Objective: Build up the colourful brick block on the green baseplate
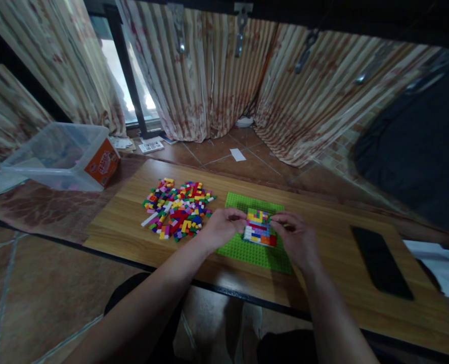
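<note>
A low, multicoloured build of toy building bricks [260, 233] sits over the green studded baseplate [255, 254]. Its yellow bricks are at the far side, with white, orange and red ones nearer me. My left hand [224, 227] has its thumb and fingers closed at the build's left edge. At the right edge is my right hand [296, 237], fingertips pinched together beside the upper right corner. Whatever lies between those right fingertips is too small to name. To the left of the baseplate spreads a pile of loose toy bricks [181, 210] in many colours.
The wooden table [346, 293] carries a black flat slab [382, 260] on the right. A clear plastic bin [57, 156] with an orange label stands beyond the left end. White paper [439, 265] lies past the right end. Striped curtains [209, 76] hang behind.
</note>
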A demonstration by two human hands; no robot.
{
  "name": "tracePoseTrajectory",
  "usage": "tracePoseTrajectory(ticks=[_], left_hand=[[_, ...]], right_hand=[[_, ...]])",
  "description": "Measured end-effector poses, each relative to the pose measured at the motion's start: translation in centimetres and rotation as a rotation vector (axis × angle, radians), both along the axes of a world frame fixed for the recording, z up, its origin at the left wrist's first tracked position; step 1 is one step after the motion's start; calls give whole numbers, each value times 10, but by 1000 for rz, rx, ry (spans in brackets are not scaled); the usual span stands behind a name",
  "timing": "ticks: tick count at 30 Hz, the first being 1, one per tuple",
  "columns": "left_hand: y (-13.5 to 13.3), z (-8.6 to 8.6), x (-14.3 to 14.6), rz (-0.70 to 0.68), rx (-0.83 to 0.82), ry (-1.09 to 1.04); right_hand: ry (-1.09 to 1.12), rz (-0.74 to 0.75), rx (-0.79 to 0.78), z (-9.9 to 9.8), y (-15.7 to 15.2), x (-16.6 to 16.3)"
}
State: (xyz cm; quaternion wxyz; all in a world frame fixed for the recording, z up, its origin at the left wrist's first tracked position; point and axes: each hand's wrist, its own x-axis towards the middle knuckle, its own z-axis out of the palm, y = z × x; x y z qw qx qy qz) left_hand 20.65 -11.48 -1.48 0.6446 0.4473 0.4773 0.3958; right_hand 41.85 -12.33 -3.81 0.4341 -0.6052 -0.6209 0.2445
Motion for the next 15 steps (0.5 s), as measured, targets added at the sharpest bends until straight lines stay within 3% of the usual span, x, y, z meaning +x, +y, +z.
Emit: tracePoseTrajectory(ticks=[8, 15], left_hand=[[-1, -1, 0, -61, 19, 35], [0, -3, -1, -76, 33, 90]], right_hand=[[47, 2, -46, -5, 3, 0], [323, -56, -141, -9, 10, -6]])
